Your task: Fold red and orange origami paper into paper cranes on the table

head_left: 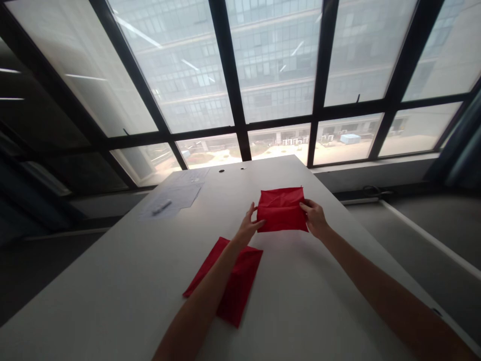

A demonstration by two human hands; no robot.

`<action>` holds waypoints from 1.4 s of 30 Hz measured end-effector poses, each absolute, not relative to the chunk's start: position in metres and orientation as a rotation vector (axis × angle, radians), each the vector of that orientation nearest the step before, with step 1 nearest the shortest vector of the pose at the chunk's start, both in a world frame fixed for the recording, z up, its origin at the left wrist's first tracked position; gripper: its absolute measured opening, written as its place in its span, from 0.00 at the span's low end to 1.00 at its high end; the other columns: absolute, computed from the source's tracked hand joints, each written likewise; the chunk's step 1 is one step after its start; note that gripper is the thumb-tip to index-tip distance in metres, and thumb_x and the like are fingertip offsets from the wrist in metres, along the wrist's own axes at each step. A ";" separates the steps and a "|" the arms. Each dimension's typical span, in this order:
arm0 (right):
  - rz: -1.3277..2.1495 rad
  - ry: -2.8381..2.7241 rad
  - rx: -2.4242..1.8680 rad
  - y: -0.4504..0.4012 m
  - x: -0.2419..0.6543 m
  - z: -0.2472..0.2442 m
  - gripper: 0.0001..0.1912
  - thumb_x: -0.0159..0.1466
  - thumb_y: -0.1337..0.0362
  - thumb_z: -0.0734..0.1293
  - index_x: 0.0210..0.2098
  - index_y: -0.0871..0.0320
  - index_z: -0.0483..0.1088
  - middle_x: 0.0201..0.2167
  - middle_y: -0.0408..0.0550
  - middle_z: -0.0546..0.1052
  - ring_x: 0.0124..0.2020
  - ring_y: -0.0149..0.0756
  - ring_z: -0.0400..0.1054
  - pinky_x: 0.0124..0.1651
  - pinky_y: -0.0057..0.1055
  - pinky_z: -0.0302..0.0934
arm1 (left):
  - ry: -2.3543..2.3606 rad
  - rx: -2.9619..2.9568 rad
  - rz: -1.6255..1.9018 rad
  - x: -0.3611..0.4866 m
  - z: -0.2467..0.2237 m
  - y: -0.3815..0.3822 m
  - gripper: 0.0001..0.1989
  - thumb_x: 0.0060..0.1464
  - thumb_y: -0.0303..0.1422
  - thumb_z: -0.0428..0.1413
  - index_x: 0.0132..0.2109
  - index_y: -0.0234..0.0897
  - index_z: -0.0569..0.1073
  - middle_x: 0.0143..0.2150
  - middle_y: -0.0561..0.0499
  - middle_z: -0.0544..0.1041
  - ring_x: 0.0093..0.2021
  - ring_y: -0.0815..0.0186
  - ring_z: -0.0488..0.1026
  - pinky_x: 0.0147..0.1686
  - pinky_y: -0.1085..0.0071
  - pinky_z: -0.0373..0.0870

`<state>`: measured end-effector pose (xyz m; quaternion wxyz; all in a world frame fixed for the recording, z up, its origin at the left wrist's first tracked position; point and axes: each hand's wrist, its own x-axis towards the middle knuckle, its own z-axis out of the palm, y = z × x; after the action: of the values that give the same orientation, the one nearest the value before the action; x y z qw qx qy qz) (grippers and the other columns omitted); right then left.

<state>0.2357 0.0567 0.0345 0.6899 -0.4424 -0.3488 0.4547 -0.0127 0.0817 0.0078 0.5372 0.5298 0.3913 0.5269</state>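
Note:
A flat red fabric piece (282,210), creased across its middle, is held up a little over the white table. My left hand (249,225) has its left edge between thumb and fingers. At the opposite edge, my right hand (314,216) pinches it the same way. Whether it is a bag or a folded cloth, I cannot tell. A second red fabric piece (240,281) lies flat on the table nearer to me, partly hidden beneath my left forearm.
The long white table (124,281) runs toward large black-framed windows. Papers (173,198) with a pen-like object (162,207) on top lie at its far left. Two small holes (221,171) pierce the far end. Blue curtains (456,145) hang at both sides.

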 end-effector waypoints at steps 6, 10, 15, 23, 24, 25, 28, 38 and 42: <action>0.254 -1.604 -0.992 0.001 0.201 0.091 0.06 0.63 0.61 0.67 0.32 0.55 0.76 0.42 0.52 0.74 0.47 0.46 0.67 0.53 0.43 0.61 | 1.284 1.084 1.466 -0.065 0.052 0.094 0.25 0.51 0.28 0.57 0.57 0.37 0.68 0.57 0.39 0.67 0.37 0.67 0.77 0.36 0.71 0.73; 0.054 -2.216 -0.993 -0.047 0.121 0.073 0.13 0.67 0.72 0.59 0.38 0.58 0.75 0.53 0.57 0.71 0.58 0.49 0.60 0.60 0.46 0.54 | 1.440 1.393 1.859 -0.115 0.106 0.065 0.21 0.52 0.26 0.53 0.54 0.39 0.69 0.54 0.44 0.71 0.42 0.66 0.75 0.39 0.70 0.73; 0.164 -2.622 -1.047 -0.079 0.035 0.025 0.13 0.67 0.71 0.59 0.41 0.62 0.75 0.48 0.61 0.73 0.55 0.50 0.63 0.56 0.45 0.58 | 1.558 2.064 1.876 -0.132 0.131 0.006 0.15 0.57 0.26 0.50 0.50 0.40 0.72 0.50 0.47 0.74 0.49 0.62 0.72 0.48 0.65 0.71; 0.488 -2.401 -1.167 -0.079 0.038 0.005 0.19 0.71 0.63 0.54 0.50 0.59 0.72 0.52 0.54 0.75 0.56 0.42 0.65 0.60 0.38 0.55 | 1.311 2.417 0.652 -0.125 -0.005 -0.015 0.21 0.65 0.34 0.44 0.63 0.45 0.66 0.66 0.48 0.64 0.67 0.60 0.58 0.66 0.54 0.50; 0.450 -2.398 -1.158 -0.079 0.045 0.002 0.20 0.70 0.60 0.55 0.56 0.59 0.68 0.59 0.55 0.70 0.62 0.43 0.59 0.64 0.40 0.49 | 1.359 2.434 0.610 -0.127 -0.013 -0.015 0.22 0.66 0.36 0.43 0.64 0.44 0.64 0.68 0.47 0.61 0.69 0.59 0.55 0.67 0.53 0.46; 0.429 -2.413 -1.153 -0.080 0.054 -0.003 0.24 0.70 0.57 0.56 0.62 0.59 0.63 0.65 0.54 0.63 0.67 0.44 0.52 0.67 0.42 0.43 | 1.384 2.459 0.571 -0.130 -0.017 -0.015 0.23 0.66 0.38 0.43 0.66 0.43 0.62 0.69 0.47 0.58 0.70 0.59 0.51 0.68 0.52 0.44; 0.435 -2.511 -1.242 -0.079 0.085 -0.016 0.36 0.68 0.45 0.55 0.68 0.59 0.52 0.71 0.56 0.48 0.71 0.49 0.37 0.69 0.51 0.30 | 1.424 2.508 0.506 -0.132 -0.019 -0.016 0.27 0.64 0.44 0.46 0.68 0.44 0.58 0.71 0.47 0.53 0.72 0.58 0.45 0.68 0.53 0.39; 0.227 -2.426 -1.312 -0.042 0.107 0.008 0.31 0.72 0.55 0.48 0.69 0.63 0.49 0.71 0.56 0.48 0.72 0.43 0.37 0.70 0.45 0.30 | 1.439 2.317 0.750 -0.121 -0.008 -0.008 0.26 0.63 0.43 0.48 0.66 0.44 0.61 0.69 0.47 0.58 0.71 0.58 0.49 0.68 0.55 0.44; 0.461 -2.611 -1.194 -0.031 0.088 0.004 0.35 0.69 0.50 0.53 0.70 0.64 0.47 0.71 0.56 0.46 0.72 0.44 0.37 0.69 0.45 0.34 | 1.439 2.337 0.852 -0.139 0.016 -0.024 0.24 0.66 0.39 0.44 0.67 0.43 0.61 0.68 0.48 0.61 0.69 0.61 0.54 0.69 0.58 0.44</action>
<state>0.0877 -0.0307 0.0044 0.1168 -0.4078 -0.8918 0.1575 -0.1388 -0.0241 0.0160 0.1336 0.8058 0.4964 0.2940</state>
